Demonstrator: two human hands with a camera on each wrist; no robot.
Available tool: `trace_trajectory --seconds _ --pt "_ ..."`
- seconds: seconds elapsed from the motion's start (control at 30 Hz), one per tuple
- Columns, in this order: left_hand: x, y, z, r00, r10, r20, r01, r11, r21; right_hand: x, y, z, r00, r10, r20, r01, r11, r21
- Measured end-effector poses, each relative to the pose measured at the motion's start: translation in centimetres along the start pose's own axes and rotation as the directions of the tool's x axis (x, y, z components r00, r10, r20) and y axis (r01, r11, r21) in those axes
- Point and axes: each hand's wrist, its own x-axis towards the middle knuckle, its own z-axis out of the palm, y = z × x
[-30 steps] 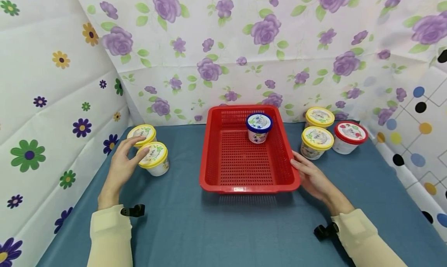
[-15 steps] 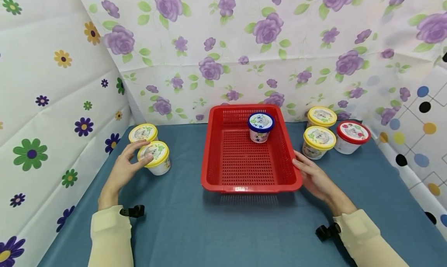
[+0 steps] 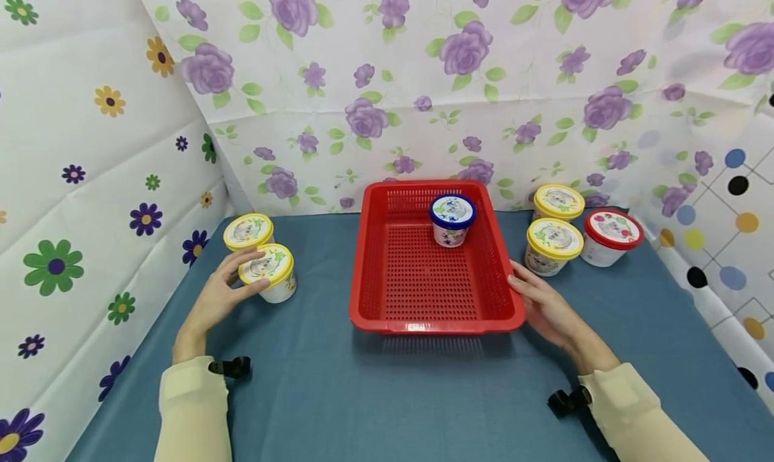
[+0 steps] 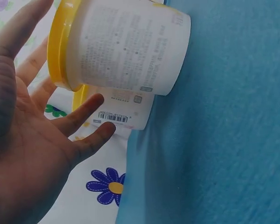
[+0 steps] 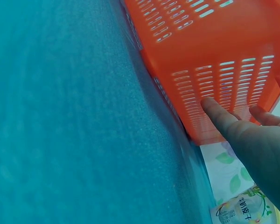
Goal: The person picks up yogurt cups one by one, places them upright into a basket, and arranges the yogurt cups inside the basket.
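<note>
My left hand is over a yellow-lidded tub, fingers spread and thumb at the lid's near side. In the left wrist view, thumb and fingers lie about the yellow lid; firm contact cannot be told. A second yellow-lidded tub stands just behind. My right hand holds the right side of a red plastic basket, with fingers against its slotted outer wall. Inside the basket, towards the back right, one blue-lidded tub stands upright.
Right of the basket stand two yellow-lidded tubs, one nearer and one behind it, beside a red-lidded tub. A blue cloth covers the table. Flowered sheets hang behind and at the sides.
My left hand has come down closer over the nearer yellow-lidded tub, its thumb moving right along the lid. The right hand stays on the basket, and the view has shifted slightly.
</note>
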Motion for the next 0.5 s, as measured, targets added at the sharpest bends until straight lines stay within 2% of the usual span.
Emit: trace_trajectory --seconds 0.33,0.5 --pt "0.12 -0.84 0.35 1.000 0.006 0.017 -0.007 0.999 0.044 0.05 -0.01 0.10 1.000 0.003 -0.010 -0.003 1.000 0.000" --pt "0.07 -0.54 0.37 1.000 -0.006 0.016 0.006 1.000 0.011 0.05 0.01 0.13 1.000 0.001 -0.005 -0.001 1.000 0.003"
